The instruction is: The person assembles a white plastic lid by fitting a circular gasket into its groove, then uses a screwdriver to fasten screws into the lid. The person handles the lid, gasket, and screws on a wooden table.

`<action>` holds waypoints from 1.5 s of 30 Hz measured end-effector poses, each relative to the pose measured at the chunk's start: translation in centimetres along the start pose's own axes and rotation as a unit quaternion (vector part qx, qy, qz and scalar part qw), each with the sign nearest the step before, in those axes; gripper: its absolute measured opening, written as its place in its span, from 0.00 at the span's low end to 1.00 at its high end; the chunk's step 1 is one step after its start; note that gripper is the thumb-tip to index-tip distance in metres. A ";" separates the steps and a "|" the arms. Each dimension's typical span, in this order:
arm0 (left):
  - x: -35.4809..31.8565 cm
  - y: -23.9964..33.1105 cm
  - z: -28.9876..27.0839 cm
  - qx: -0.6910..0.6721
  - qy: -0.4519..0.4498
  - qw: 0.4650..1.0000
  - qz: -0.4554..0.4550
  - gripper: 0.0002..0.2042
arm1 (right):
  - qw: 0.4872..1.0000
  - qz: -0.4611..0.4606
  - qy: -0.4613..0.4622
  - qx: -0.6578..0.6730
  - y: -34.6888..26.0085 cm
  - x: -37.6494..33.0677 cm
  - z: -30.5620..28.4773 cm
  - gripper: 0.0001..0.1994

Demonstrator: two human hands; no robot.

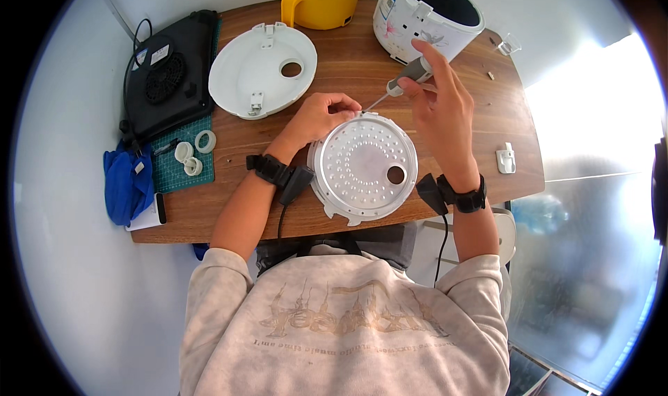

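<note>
My right hand [445,107] is wrapped round a grey-and-white screwdriver [410,76], its shaft slanting down to the left. The driver's tip meets the far rim of a round, dimpled silver rice cooker lid plate [355,161], which has one round hole at its right. At that same rim, the fingers of my left hand [323,117] are pinched together beside the tip. Whatever they hold there is too small to make out. Beyond my left hand lies a white round lid cover [240,76] with a hole and hinge fittings.
A white rice cooker body [417,30] and a yellow pot [323,12] stand at the back. To the left are a black appliance [167,83] with a vent, a green mat [198,173], white rings [205,141] and blue cloth [129,187]. A small white part [506,161] lies right.
</note>
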State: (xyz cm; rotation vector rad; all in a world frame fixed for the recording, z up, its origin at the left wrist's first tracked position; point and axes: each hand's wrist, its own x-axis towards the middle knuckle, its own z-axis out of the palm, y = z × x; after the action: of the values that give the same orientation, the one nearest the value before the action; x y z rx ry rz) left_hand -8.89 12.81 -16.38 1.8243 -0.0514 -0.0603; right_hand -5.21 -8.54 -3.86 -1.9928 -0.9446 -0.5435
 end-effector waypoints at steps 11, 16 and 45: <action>0.1 0.0 0.0 0.006 -0.001 1.000 0.004 0.09 | 1.000 -0.002 -0.009 -0.014 0.3 -0.1 0.3 0.24; 0.0 0.2 0.0 0.004 -0.001 1.000 0.000 0.08 | 1.000 -0.001 -0.011 -0.008 0.2 -0.1 0.4 0.24; -0.1 0.3 0.2 0.045 -0.001 0.999 0.010 0.10 | 1.000 -0.004 -0.010 0.000 0.2 -0.1 0.6 0.24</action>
State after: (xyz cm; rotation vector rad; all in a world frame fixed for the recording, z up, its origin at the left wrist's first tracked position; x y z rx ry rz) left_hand -9.00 12.53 -16.20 1.9135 -0.0745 -0.0467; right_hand -5.14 -8.15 -4.34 -1.9989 -0.9657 -0.5302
